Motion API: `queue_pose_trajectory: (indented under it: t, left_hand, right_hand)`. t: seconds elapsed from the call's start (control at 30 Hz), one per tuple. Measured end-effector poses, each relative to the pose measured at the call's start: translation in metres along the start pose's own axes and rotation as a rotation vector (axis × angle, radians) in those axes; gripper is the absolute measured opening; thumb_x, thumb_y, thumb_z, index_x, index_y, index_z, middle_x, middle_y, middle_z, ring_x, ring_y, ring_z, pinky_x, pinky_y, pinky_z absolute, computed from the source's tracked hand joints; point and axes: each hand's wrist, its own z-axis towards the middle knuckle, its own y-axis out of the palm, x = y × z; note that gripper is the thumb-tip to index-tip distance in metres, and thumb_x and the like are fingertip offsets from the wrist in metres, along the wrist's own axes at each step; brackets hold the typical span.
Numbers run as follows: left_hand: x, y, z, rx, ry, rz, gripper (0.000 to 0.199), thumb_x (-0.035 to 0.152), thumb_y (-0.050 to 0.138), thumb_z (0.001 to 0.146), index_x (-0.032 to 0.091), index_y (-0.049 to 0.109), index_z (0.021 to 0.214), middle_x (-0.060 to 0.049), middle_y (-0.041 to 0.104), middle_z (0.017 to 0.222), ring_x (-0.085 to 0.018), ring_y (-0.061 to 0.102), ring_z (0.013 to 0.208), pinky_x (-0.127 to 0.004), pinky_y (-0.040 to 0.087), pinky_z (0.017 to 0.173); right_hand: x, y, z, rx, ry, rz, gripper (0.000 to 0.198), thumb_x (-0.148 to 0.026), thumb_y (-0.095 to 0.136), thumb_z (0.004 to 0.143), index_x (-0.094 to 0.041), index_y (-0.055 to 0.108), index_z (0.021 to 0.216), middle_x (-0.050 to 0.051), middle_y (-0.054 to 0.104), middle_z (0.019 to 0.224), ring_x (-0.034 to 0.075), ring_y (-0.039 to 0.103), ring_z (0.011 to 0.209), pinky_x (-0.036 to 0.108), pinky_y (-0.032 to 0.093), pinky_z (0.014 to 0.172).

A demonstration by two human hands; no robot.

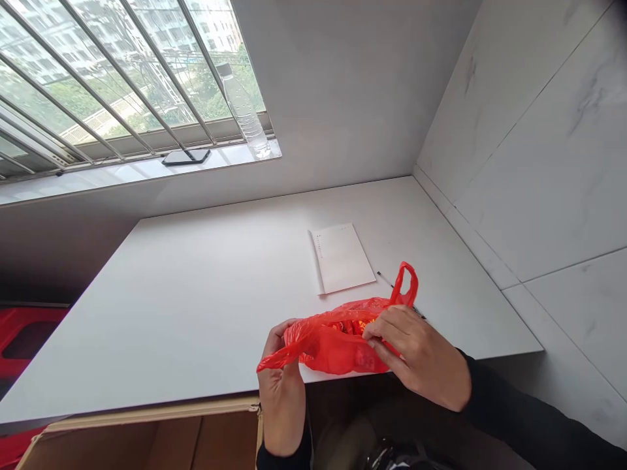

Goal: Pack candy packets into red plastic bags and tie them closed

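Note:
A thin red plastic bag [337, 351] lies at the front edge of the white table, its mouth partly spread. Inside it show red and yellow printed items [363, 324], too covered to name. My left hand [284, 401] is closed around the bag's left side, and one handle hangs across it; most of its fingers are behind the plastic. At the right, the fingers of my right hand [416, 349] pinch the rim of the bag's mouth. The other handle loop stands up above that hand. Just behind the bag lies a pen [385, 279], partly hidden by the handle and my hand.
On the white table [196, 294] lies an open notebook [345, 258]. An open cardboard box [161, 414] stands below the front edge, left of my left arm. The barred window's sill carries a clear bottle [245, 111] and a phone [186, 157]. Tiled wall bounds the right.

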Motion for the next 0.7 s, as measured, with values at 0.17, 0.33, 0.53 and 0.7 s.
queue_pose_trajectory:
  t: [0.17,0.33,0.53,0.7]
  left_hand:
    - [-0.001,-0.003,-0.005,0.129,0.075,0.113,0.037,0.052,0.064,0.089,0.023,0.072,0.11,-0.008,0.066,0.12,-0.025,0.06,0.112,-0.03,0.052,0.09]
    - [0.004,-0.005,-0.019,0.027,-0.071,0.027,0.053,0.061,0.067,0.083,0.021,0.072,0.117,-0.008,0.07,0.088,-0.024,0.066,0.081,-0.032,0.057,0.072]
    - [0.004,-0.002,-0.032,-0.091,-0.279,-0.342,0.033,0.05,0.069,0.082,0.021,0.072,0.098,-0.01,0.07,0.104,-0.027,0.068,0.091,-0.034,0.057,0.075]
    - [0.022,-0.004,-0.038,-0.092,-0.325,-0.343,0.039,0.053,0.067,0.084,0.023,0.068,0.11,-0.004,0.064,0.076,-0.019,0.062,0.068,-0.028,0.054,0.061]
  right_hand:
    - [-0.014,-0.01,-0.011,-0.172,0.16,0.198,0.018,-0.016,0.044,0.102,-0.027,0.058,0.105,-0.002,0.069,0.091,0.016,0.066,0.078,0.03,0.05,0.067]
    - [-0.006,0.007,-0.019,-0.378,0.171,-0.161,0.031,-0.023,0.047,0.098,-0.024,0.056,0.128,0.001,0.071,0.078,0.023,0.066,0.059,0.035,0.04,0.05]
    - [-0.007,0.029,-0.001,-0.56,0.154,-0.336,0.029,-0.017,0.067,0.081,-0.017,0.062,0.11,0.006,0.07,0.082,0.025,0.068,0.065,0.033,0.038,0.052]
    - [0.001,0.049,0.023,-0.66,0.156,-0.335,0.037,-0.008,0.075,0.064,-0.016,0.068,0.1,0.009,0.073,0.085,0.028,0.069,0.073,0.032,0.044,0.059]
